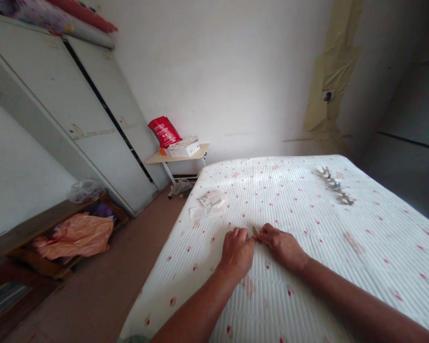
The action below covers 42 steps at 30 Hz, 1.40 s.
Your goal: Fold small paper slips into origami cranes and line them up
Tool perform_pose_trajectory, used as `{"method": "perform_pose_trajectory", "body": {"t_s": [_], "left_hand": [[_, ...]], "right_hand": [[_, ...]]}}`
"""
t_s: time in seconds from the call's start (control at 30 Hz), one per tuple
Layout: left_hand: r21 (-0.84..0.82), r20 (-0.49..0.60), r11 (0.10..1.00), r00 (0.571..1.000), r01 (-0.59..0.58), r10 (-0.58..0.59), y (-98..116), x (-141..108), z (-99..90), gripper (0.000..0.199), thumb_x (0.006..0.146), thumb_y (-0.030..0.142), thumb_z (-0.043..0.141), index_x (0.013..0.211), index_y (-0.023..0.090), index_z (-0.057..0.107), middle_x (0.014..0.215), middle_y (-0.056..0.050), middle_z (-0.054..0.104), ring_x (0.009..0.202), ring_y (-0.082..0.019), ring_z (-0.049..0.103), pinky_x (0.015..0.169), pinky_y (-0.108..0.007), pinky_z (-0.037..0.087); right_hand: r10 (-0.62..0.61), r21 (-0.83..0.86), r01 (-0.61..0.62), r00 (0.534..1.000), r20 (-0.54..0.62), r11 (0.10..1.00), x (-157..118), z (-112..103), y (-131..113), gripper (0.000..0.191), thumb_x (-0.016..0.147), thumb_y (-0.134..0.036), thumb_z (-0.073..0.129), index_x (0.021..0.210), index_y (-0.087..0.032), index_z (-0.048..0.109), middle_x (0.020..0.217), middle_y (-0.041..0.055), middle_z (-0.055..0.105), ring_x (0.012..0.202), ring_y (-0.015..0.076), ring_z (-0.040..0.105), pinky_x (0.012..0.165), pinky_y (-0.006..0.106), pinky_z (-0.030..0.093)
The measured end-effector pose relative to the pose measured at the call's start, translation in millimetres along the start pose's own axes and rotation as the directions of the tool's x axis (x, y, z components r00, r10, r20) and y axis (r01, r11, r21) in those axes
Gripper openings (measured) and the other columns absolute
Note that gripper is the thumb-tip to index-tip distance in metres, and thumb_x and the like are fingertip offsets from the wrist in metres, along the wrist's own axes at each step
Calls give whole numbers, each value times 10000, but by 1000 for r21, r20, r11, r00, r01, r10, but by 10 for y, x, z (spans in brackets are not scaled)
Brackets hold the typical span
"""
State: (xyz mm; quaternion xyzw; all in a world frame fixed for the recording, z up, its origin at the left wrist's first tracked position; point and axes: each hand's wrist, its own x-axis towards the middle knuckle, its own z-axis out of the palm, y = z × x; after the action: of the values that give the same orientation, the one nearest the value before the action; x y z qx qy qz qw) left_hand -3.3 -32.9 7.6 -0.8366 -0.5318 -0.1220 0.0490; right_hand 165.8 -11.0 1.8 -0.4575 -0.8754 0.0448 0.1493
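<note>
My left hand (pixel 236 250) and my right hand (pixel 283 244) meet low over the middle of the bed. Between their fingertips is a small brown piece (pixel 255 232), mostly covered by the fingers, so its exact kind cannot be made out. Both hands are closed, with thumbs and fingers pinched on it. Farther off to the right, several small figure-like pieces (pixel 334 185) stand in a slanting row on the quilted mattress (pixel 289 295). Beyond my left hand lies a clear plastic wrapper with printed paper (pixel 210 202).
A small table (pixel 157 157) against the wall bears a red bag (pixel 164 131) and a white box (pixel 184 149). Left of the bed are a tall cabinet (pixel 103 143) and a low wooden bench (pixel 32 224) with an orange plastic bag (pixel 76 236).
</note>
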Motion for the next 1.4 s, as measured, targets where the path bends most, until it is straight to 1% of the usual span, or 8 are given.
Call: {"method": "perform_pose_trajectory", "body": {"t_s": [0.27,0.4,0.5,0.57,0.67,0.93,1.23,1.4], "left_hand": [[-55,-15,998,999,37,-38,22,-8,-8,254,860,204,429,1014,266,622,886,-47,532,898,-194,447,759,-334,367],[-90,-40,995,998,37,-40,21,-24,-1,259,837,195,461,1025,269,623,883,-47,533,896,-198,451,762,-340,364],[-126,-58,991,997,41,-49,12,-22,-8,275,799,170,502,1016,278,631,891,-41,536,900,-195,454,770,-337,360],[-157,-72,987,996,46,-58,5,-5,-12,246,783,186,528,971,284,651,883,-33,540,900,-192,459,774,-336,356],[-211,-88,974,991,79,-99,0,44,0,155,787,248,549,854,276,686,837,-25,552,871,-184,473,780,-336,350],[-281,-89,932,961,230,-264,17,132,73,72,721,296,647,692,237,675,801,-12,582,852,-176,497,799,-341,341],[-291,-83,886,913,361,-399,11,147,118,215,663,321,664,870,264,668,911,-25,584,948,-211,492,813,-342,357],[-323,-87,878,912,354,-400,13,160,127,176,654,300,660,828,279,679,896,-19,589,949,-211,495,827,-349,358]], "right_hand": [[-200,-120,196,980,-21,973,-115,-43,-79,267,869,-109,378,1027,-144,591,926,93,588,769,172,551,570,240,452],[-232,-35,231,972,-31,972,-213,-103,-70,232,866,-142,404,967,-155,612,896,80,604,765,176,545,577,247,454],[-129,189,137,990,-53,972,-214,-99,35,258,842,-118,401,849,-194,647,866,45,616,794,155,572,652,241,463],[33,351,12,992,-123,936,-138,-73,115,303,820,-99,373,899,-193,649,871,47,629,788,146,593,686,251,470],[172,429,-99,976,-134,898,44,-20,168,257,808,-162,413,897,-186,654,853,52,647,787,164,601,710,276,466],[208,255,-209,978,32,944,223,34,77,152,792,-223,513,853,-192,649,859,38,616,766,138,587,645,214,395],[217,162,-237,967,133,958,271,-84,2,190,776,-184,503,913,-200,634,888,49,597,753,147,594,625,225,377],[207,306,-226,974,93,925,309,-18,56,139,741,-175,527,824,-186,638,840,35,619,756,143,580,635,221,385]]}}
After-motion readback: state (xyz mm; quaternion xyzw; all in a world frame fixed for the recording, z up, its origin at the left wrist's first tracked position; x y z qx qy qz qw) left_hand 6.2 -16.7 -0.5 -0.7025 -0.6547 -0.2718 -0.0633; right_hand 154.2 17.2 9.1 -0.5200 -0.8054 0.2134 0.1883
